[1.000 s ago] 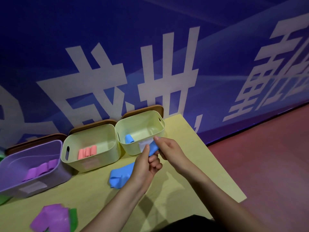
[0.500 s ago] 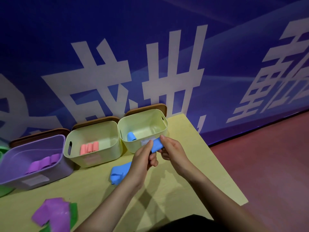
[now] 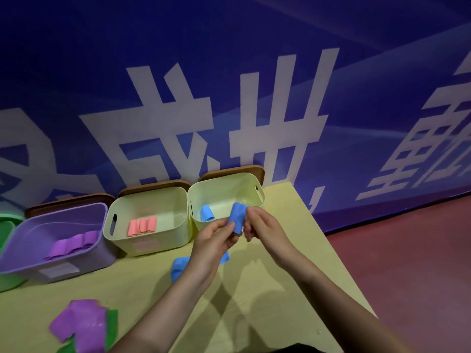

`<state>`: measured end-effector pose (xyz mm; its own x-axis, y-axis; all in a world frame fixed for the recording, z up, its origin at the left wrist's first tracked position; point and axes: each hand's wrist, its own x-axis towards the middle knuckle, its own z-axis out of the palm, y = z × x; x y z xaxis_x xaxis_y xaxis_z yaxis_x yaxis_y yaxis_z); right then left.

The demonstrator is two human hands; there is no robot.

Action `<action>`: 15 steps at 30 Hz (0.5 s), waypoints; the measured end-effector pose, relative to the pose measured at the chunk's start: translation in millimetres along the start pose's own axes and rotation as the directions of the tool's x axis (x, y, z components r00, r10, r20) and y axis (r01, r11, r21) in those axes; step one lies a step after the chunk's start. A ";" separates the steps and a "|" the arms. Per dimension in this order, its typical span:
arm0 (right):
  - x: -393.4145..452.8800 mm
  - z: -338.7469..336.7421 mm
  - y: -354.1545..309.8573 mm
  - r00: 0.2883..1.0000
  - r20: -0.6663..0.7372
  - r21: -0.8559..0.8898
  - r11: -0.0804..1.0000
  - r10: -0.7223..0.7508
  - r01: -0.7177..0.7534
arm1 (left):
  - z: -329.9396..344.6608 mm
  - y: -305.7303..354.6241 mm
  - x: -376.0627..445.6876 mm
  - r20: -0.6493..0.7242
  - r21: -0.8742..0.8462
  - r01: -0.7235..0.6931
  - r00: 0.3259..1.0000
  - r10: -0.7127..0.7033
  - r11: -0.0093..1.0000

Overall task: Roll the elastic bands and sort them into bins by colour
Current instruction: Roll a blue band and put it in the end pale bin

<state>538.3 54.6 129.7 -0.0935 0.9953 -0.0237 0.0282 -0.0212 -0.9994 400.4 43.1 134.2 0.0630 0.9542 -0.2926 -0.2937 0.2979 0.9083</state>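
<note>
Left hand [image 3: 216, 235]: raised in front of the right-hand cream bin; the grip is closed, thumb and fingers pinching the lower left edge of the blue band.
Right hand [image 3: 262, 224]: level with the left hand; the grip is closed, fingertips curled onto the right side of the same band.
Blue band [image 3: 237, 217]: partly rolled into a short tube, held between both hands above the table, just in front of the near wall of the right-hand cream bin; its loose tail [image 3: 179, 267] trails down behind the left wrist onto the table.
Right-hand cream bin [image 3: 254, 182]: holds one rolled blue band [image 3: 207, 213] near its left wall.
Middle cream bin [image 3: 150, 240]: holds three pink rolls [image 3: 142, 226] lying side by side.
Purple bin [image 3: 38, 266]: holds rolled purple bands [image 3: 74, 244] in a row.
Green bin [image 3: 6, 226]: only its edge shows at the left border; contents cannot be told.
Loose bands: a purple band [image 3: 79, 324] lies over a green band [image 3: 112, 324] at the near left of the table.
Table [image 3: 293, 250]: yellow surface, set against a blue wall [image 3: 229, 59] with large white characters.
Lids [image 3: 155, 186]: brown, standing behind the bins against the wall.
</note>
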 end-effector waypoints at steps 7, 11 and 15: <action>45.4 5.8 7.4 0.993 0.010 -0.004 0.993 0.117 -0.117 | -13.9 4.1 35.4 -0.074 0.012 0.011 0.997 -0.010 1.000; 92.5 7.4 15.4 0.968 -0.032 -0.084 0.965 0.248 -0.250 | -44.5 12.3 72.2 -0.090 0.189 0.049 0.995 -0.032 0.981; 157.6 8.9 27.4 0.942 -0.095 -0.276 0.900 0.323 -0.337 | -87.8 18.3 113.7 -0.296 0.349 0.049 0.953 0.060 0.936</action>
<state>515.5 210.0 98.3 0.0153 0.9392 -0.3430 0.3316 -0.3284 -0.8844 318.4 154.5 91.3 -0.2403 0.9189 -0.3129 0.0609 0.3360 0.9399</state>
